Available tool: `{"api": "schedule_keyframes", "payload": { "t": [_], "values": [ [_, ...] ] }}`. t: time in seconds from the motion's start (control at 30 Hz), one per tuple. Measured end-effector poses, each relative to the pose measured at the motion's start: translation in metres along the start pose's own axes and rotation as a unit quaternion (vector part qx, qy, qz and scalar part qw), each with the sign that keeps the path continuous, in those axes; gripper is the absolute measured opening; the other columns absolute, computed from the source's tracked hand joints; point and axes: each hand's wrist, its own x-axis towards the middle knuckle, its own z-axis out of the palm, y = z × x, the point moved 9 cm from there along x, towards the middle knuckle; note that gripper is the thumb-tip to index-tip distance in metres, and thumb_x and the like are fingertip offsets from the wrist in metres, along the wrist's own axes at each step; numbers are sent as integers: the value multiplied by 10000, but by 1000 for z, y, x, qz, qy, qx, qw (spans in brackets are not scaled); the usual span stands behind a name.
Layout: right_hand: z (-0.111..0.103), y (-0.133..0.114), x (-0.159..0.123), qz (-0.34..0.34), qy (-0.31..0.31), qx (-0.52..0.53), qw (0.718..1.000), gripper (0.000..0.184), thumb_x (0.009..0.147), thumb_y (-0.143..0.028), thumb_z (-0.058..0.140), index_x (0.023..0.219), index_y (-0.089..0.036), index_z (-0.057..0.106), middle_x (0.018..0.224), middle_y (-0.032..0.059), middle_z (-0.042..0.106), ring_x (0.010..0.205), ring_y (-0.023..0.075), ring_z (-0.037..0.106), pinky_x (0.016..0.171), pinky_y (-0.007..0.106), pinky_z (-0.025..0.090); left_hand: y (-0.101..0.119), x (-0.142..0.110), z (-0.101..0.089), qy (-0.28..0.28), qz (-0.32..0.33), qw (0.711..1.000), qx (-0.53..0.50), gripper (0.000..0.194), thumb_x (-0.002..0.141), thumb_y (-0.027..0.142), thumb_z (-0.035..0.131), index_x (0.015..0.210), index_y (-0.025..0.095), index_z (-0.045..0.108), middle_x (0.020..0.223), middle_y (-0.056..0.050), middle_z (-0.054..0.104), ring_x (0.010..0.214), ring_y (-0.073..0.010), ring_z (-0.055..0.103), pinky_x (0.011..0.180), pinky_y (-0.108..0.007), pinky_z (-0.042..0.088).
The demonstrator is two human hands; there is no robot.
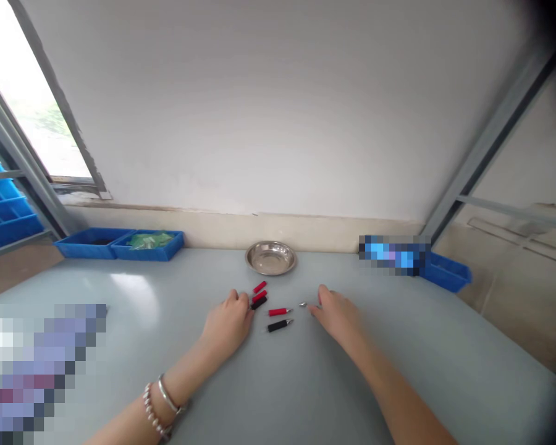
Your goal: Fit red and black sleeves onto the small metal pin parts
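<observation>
My left hand (230,318) is closed, its fingertips against the end of a black pen grip (259,303). Touching that grip is a red pen grip (260,296), and another red grip (260,287) lies just beyond. To the right, a red pen barrel piece (278,312) and a black pen barrel piece (278,326) lie side by side, each with a silver tip pointing right. A loose silver pen tip (303,304) rests just left of my right hand (337,311), whose thumb and forefinger are apart with nothing visible between them.
A round metal bowl (271,258) stands at the wall. Two blue bins (148,250) sit at the back left, one with a green plastic bag (151,240). Another blue bin (447,272) is at the back right, beside a blurred-out item. Grey posts flank the grey table (278,395).
</observation>
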Motion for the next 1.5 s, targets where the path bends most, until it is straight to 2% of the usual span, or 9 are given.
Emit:
{"api": "schedule_keyframes", "payload": {
  "t": [0.13,0.4,0.63,0.8,1.07,1.3,1.5],
  "values": [
    [2,-1,-2,1,-11,-8,1000,200,816,-354,446,841,-188,556,863,75,616,813,220,586,566,266,354,1,0,1,1,0,1000,0,218,840,273,353,927,151,511,928,-97,519,775,-219,594,593,-308,448],
    [0,0,-2,7,6,-15,1000,213,819,-349,457,846,-179,582,887,93,623,838,227,584,587,274,368,4,-3,-4,8,2,1000,0,231,860,238,305,935,145,503,937,-98,515,777,-215,592,586,-304,438],
    [-3,-1,-4,11,20,-11,1000,282,815,-406,451,832,-168,601,840,100,627,826,241,588,586,283,382,6,-4,-13,55,6,998,-31,241,883,270,276,939,168,487,950,-77,509,729,-193,584,548,-275,408],
    [-2,-2,-5,15,13,-7,1000,237,806,-356,476,850,-166,611,857,103,631,837,233,589,608,284,391,8,-4,-16,82,16,996,-38,241,883,275,279,922,174,494,926,-72,512,695,-181,576,539,-267,396],
    [3,-5,-4,-5,9,-6,1000,146,783,-292,503,832,-190,594,875,81,629,845,230,589,604,280,385,12,-6,-19,86,33,994,-56,252,882,285,279,939,173,498,939,-68,513,704,-177,580,557,-274,411],
    [3,-8,-6,-25,5,-13,1000,137,804,-255,467,860,-189,572,920,79,616,861,219,580,626,282,377,11,-6,-20,90,31,993,-66,258,884,292,279,949,179,502,960,-64,509,705,-160,577,571,-263,416],
    [1,-6,-8,-17,2,-25,1000,171,806,-298,467,883,-184,568,919,83,609,855,240,585,623,295,389,12,-7,-22,109,38,992,-60,236,885,294,287,926,184,491,937,-54,513,660,-163,575,530,-265,400]
  ]
}}
